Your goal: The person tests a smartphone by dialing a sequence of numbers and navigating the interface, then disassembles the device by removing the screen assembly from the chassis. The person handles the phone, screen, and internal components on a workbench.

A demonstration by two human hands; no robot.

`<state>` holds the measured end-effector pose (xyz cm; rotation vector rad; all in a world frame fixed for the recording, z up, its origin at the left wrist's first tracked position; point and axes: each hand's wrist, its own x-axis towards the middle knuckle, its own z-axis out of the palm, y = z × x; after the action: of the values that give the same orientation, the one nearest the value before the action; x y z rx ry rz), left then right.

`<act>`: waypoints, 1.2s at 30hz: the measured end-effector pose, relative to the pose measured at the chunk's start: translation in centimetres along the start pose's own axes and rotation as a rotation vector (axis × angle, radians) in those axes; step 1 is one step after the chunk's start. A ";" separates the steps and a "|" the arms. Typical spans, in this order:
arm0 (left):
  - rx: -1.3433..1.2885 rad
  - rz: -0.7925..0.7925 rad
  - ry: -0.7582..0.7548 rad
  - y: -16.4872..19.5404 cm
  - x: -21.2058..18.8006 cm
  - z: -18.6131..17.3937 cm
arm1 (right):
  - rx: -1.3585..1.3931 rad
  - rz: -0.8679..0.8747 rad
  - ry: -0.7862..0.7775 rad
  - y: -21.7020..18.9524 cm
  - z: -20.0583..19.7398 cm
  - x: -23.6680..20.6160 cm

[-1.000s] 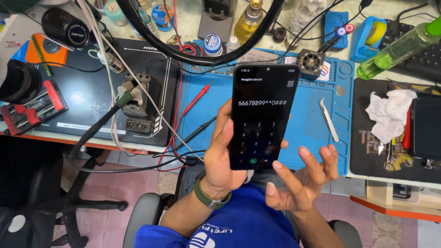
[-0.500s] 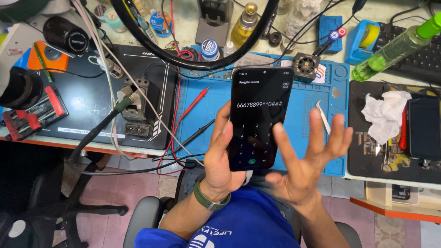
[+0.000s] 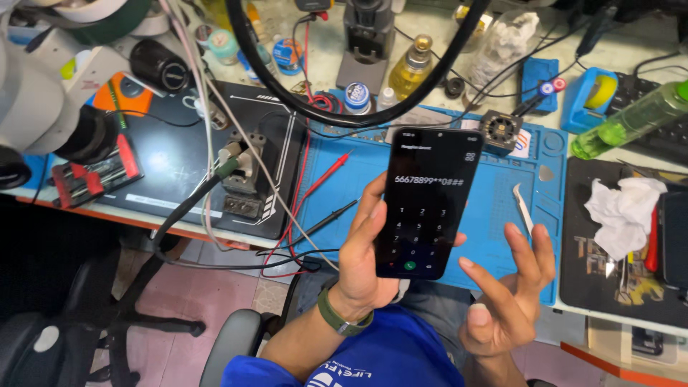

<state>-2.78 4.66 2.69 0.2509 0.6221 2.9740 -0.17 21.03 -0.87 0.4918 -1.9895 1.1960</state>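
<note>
Closest in, our right hand hovers empty with fingers spread just beside the black smartphone, which our left hand grips upright above the blue repair mat, dial pad lit, digits entered, green call key seemingly unpressed.

Shirt: blue, short-sleeved, white printed lettering on the chest.
Wrist: olive-green band near the left hand.
Forearms: bare.

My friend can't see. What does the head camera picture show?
A left hand holds up a black phone showing a dial pad, above a blue mat on a cluttered workbench. The right hand is open beside it, not touching.
</note>
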 end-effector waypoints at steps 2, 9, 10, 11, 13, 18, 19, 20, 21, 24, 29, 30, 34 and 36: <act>-0.003 -0.008 0.022 0.2 -0.4 0.0 | -0.024 0.004 -0.029 -0.5 0.1 0.3; -0.031 -0.025 0.028 0.3 -0.9 -0.7 | -0.164 -0.092 -0.176 -0.2 0.0 4.4; -0.033 -0.022 0.020 0.4 -0.9 -0.9 | -0.184 -0.096 -0.190 -0.2 0.2 4.9; -0.020 -0.012 0.016 0.5 -0.7 -1.1 | -0.203 -0.102 -0.200 -0.2 0.4 5.5; -0.012 -0.004 0.026 0.4 -1.0 -1.2 | -0.237 -0.097 -0.225 -0.6 0.6 6.2; -0.003 0.012 0.077 0.2 -1.1 -1.9 | -0.252 -0.107 -0.222 -1.2 1.5 7.4; -0.009 0.009 0.071 0.1 -1.1 -1.9 | -0.252 -0.105 -0.217 -1.3 1.6 7.5; -0.018 0.003 0.074 0.1 -1.1 -2.0 | -0.248 -0.104 -0.206 -1.4 1.7 7.6; -0.024 0.003 0.074 0.1 -1.2 -2.0 | -0.240 -0.107 -0.193 -1.4 1.8 7.7; -0.023 0.003 0.074 0.2 -1.2 -2.1 | -0.249 -0.134 -0.161 -1.5 1.9 7.7; -0.025 0.012 0.085 0.3 -1.3 -2.1 | -0.238 -0.164 -0.133 -1.5 2.0 7.7; -0.028 0.009 0.083 0.3 -1.3 -2.1 | -0.242 -0.165 -0.131 -1.4 2.0 7.8; -0.026 0.005 0.067 0.2 -1.3 -2.2 | -0.254 -0.171 -0.127 -1.5 1.9 7.8; -0.027 0.000 0.067 0.1 -1.3 -2.2 | -0.258 -0.175 -0.126 -1.4 1.8 7.9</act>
<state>-1.95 3.51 0.58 0.1493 0.5883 2.9994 -5.06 19.13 5.43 0.6067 -2.1205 0.8050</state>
